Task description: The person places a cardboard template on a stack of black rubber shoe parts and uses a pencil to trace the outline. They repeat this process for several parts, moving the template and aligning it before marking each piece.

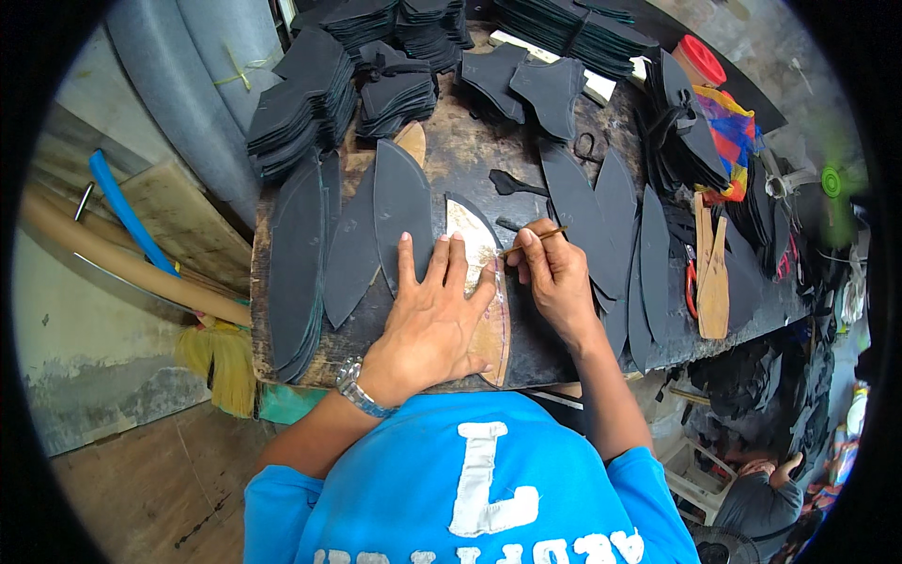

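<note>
My left hand (434, 315) lies flat, fingers spread, pressing a tan curved template (479, 240) onto a dark sheet on the worn wooden table (470, 150). My right hand (556, 277) grips a thin brown pencil-like tool (534, 242), its tip touching the template's right edge. A metal watch sits on my left wrist. Just left of my left hand lie dark pointed leaf-shaped cut pieces (402, 207).
Stacks of black cut pieces (301, 103) fill the table's back. More pointed pieces (620, 226) lie to the right, beside wooden templates (711, 273), a red-handled tool (691, 282) and a red-lidded jar (700, 58). A broom (221, 362) leans left. Another person (766, 489) crouches lower right.
</note>
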Demonstrator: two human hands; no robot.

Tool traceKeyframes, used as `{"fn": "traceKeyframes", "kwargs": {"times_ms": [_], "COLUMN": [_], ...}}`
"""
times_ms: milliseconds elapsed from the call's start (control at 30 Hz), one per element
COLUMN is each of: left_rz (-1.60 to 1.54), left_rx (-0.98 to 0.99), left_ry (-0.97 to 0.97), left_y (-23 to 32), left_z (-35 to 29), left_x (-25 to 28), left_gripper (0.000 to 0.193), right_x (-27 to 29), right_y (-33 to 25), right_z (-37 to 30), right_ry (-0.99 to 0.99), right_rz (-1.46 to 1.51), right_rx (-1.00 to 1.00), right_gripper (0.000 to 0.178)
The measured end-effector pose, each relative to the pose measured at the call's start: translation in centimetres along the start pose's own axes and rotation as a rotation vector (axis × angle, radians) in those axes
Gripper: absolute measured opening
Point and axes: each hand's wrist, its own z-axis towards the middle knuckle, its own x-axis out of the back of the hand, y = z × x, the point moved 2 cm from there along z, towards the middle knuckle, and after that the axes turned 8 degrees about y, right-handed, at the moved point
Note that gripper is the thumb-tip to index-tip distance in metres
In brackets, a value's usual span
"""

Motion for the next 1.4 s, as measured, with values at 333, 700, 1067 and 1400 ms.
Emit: {"fn": "traceKeyframes", "kwargs": {"times_ms": [333, 700, 1067, 1400], "left_rz": [-0.022, -0.282, -0.486, -0.484], "left_rx": [-0.021, 0.129, 0.219, 0.401], "left_ry": [-0.042, 0.229, 0.464, 0.733], "left_y": [-0.4, -0.5, 1.9, -4.9], "left_z": [-0.1, -0.5, 0.7, -1.6], "left_x": [-0.5, -3.8, -3.9, 1.7], "left_gripper": [0.102, 0.096, 0.079, 0.073], "right_x": [-0.5, 6.8, 7.9, 2.6], "right_y": [0.7, 1.5, 0.6, -0.7], "right_z": [-0.3, 0.7, -1.5, -6.7], "right_ry": [-0.046, 0.264, 0.457, 0.088], "right_rz": [0.004, -0.923, -0.278, 0.472], "right_rx": [0.126, -0.009, -0.184, -0.357], "right_gripper": [0.012, 0.057, 0.018, 0.038]}}
